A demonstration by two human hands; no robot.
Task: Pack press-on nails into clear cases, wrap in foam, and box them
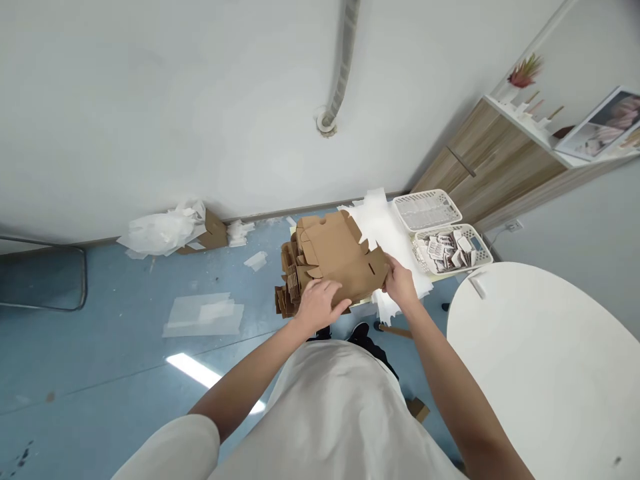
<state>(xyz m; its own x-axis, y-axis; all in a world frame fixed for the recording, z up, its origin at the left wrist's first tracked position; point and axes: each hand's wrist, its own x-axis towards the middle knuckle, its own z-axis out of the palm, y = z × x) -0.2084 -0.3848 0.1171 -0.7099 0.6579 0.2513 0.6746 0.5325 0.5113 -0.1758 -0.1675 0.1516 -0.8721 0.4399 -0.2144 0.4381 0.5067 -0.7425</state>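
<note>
On top of a stack of folded brown cardboard point(291, 283) lies an unfolded cardboard box blank point(336, 250) with cut flaps and a slot. My right hand point(399, 285) grips the blank's right end between thumb and fingers. At its near edge rests my left hand point(320, 307), fingers stretched out and thumb apart, touching the cardboard without closing on it. White sheets point(383, 233) are spread just right of the stack. Beyond them stands a white basket point(453, 250) of small white and dark pieces; behind it, another white basket point(427, 210) holds pale flat sheets.
A round white table point(545, 360) takes up the right side. Behind the baskets is a wood-fronted cabinet point(505, 163). An open carton point(213, 233) with white wrapping sits against the wall. Thin white sheets point(203, 317) lie on the blue floor at left, near a dark metal frame point(83, 280).
</note>
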